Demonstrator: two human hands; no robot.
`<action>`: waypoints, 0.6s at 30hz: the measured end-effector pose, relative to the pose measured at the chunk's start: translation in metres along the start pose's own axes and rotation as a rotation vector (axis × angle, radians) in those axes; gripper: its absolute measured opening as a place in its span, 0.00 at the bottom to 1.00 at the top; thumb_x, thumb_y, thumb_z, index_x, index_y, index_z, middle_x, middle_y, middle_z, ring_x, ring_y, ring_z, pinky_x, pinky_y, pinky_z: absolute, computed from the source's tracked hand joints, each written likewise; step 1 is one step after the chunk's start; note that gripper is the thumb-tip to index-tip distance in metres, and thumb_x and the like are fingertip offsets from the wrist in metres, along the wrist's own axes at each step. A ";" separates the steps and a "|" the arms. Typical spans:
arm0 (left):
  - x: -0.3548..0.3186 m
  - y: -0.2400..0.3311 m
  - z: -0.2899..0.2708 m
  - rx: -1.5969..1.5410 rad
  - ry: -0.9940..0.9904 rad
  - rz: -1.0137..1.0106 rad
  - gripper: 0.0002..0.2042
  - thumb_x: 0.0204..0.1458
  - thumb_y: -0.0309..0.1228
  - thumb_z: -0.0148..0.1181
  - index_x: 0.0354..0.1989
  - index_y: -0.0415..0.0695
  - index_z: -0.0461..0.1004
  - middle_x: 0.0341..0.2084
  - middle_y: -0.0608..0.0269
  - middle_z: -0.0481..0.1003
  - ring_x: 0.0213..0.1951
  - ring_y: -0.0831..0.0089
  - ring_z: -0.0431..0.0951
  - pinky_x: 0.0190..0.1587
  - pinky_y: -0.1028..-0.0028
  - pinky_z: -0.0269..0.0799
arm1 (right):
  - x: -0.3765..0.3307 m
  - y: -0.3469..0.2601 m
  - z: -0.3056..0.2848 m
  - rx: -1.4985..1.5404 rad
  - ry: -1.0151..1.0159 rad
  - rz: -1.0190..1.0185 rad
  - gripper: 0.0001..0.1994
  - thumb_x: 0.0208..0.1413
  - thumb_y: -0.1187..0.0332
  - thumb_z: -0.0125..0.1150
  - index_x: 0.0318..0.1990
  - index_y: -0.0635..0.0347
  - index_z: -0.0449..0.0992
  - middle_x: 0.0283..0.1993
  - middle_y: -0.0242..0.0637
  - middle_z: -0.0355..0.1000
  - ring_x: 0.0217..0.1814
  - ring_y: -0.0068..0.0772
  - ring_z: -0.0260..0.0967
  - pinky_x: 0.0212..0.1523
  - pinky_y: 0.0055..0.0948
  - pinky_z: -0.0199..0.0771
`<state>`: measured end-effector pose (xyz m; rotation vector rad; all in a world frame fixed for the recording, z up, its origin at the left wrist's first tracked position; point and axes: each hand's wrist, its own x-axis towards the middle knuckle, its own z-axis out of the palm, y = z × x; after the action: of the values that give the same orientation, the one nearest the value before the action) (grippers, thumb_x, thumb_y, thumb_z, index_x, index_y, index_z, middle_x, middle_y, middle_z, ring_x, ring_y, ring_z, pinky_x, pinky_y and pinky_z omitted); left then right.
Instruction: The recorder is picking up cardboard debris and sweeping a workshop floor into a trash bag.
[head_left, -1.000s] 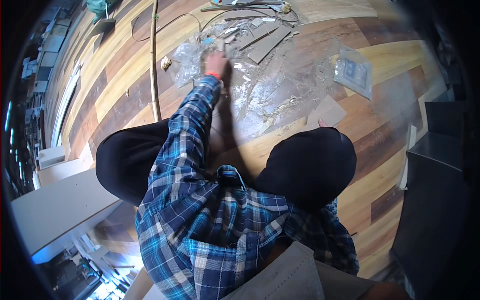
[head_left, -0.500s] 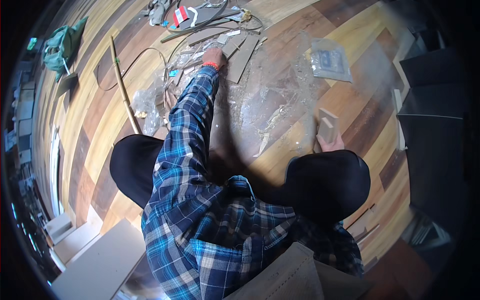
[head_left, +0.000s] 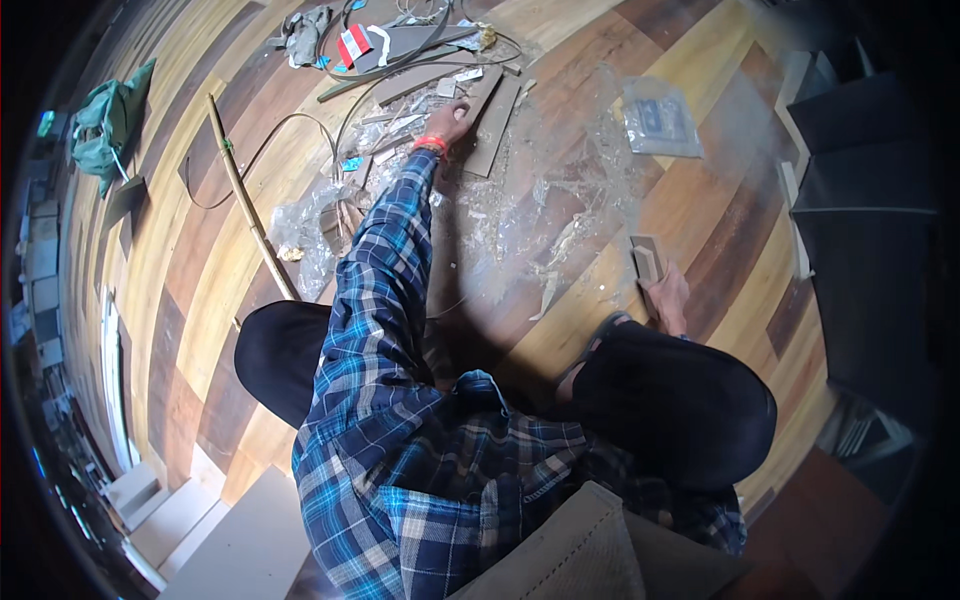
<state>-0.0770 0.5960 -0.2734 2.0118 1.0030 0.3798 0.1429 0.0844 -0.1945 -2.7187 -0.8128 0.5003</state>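
I sit on a wood-plank floor with my knees in black trousers spread apart. My left arm, in a blue plaid sleeve with an orange wristband, reaches far forward. My left hand closes on the near end of a flat grey strip that lies beside a second grey strip. My right hand rests on the floor by my right knee and holds a small tan block upright. Crumpled clear plastic film lies between the two hands.
A clear bag with dark parts lies far right of the strips. A long wooden stick and looping cables lie left. A green cloth sits far left, a red-and-white item at the top, dark panels on the right.
My left hand has moved forward off the plastic film onto the grey strip. My right hand has come into view beside my knee with the tan block.
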 end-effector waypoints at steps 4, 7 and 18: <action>-0.025 0.068 0.075 0.592 0.115 -0.097 0.32 0.39 0.52 0.64 0.54 0.49 0.68 0.38 0.40 0.73 0.43 0.46 0.75 0.44 0.56 0.71 | -0.003 0.015 -0.012 -0.077 0.054 0.089 0.30 0.37 0.59 0.72 0.50 0.59 0.70 0.43 0.55 0.75 0.48 0.57 0.72 0.47 0.47 0.71; -0.049 0.088 0.096 0.693 0.235 -0.022 0.41 0.34 0.51 0.69 0.59 0.51 0.60 0.42 0.40 0.69 0.43 0.43 0.72 0.44 0.56 0.71 | -0.006 0.017 -0.011 -0.067 0.071 0.093 0.29 0.38 0.59 0.72 0.49 0.60 0.70 0.43 0.55 0.74 0.48 0.58 0.71 0.47 0.48 0.71; -0.047 0.042 0.074 0.401 0.084 -0.087 0.41 0.28 0.40 0.74 0.53 0.35 0.61 0.39 0.36 0.71 0.41 0.41 0.74 0.42 0.57 0.73 | 0.007 -0.017 0.003 0.069 0.072 0.115 0.29 0.38 0.60 0.70 0.50 0.58 0.70 0.43 0.55 0.74 0.48 0.58 0.71 0.48 0.47 0.70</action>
<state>-0.0427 0.5054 -0.2802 2.3103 1.2958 0.2298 0.1392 0.1024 -0.1930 -2.7139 -0.6118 0.4422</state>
